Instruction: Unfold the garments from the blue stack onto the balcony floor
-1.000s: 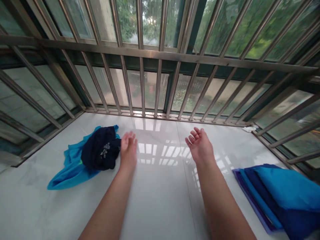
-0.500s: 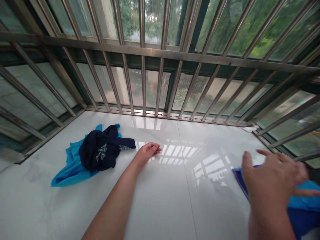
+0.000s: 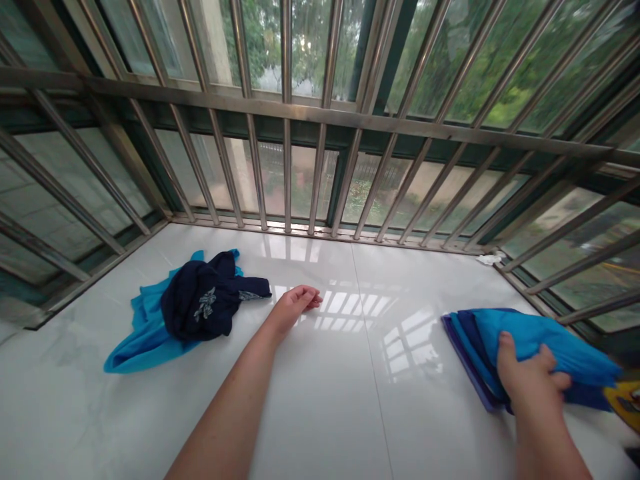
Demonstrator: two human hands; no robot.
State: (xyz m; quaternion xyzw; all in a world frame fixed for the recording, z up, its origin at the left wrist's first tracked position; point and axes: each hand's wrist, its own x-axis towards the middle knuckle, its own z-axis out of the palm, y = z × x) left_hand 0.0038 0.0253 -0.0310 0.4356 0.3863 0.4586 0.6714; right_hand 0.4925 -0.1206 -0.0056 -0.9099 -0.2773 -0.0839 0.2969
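My left hand [image 3: 297, 305] rests on the glossy white surface [image 3: 320, 393], its fingers curled together with nothing visible in them. Beside it on the left lies a crumpled dark navy garment [image 3: 205, 303] with a pale printed motif. Under that is a bright blue garment [image 3: 145, 347], one end spreading to the lower left. At the right, my right hand [image 3: 537, 380] lies on a stack of folded clothes [image 3: 470, 360], thumb and fingers apart against the bright blue cloth [image 3: 535, 330] on top. Purple and navy layers show at the stack's left edge.
Metal bars [image 3: 287, 173] rise along the far edge and both sides, with glass windows behind them. A crumpled white scrap [image 3: 490, 258] lies at the far right corner. Something yellow [image 3: 625, 399] is partly visible at the right edge.
My right hand has come down from above the folded stack onto its top cloth. More of the stack now shows. My left hand and the crumpled garments have stayed put.
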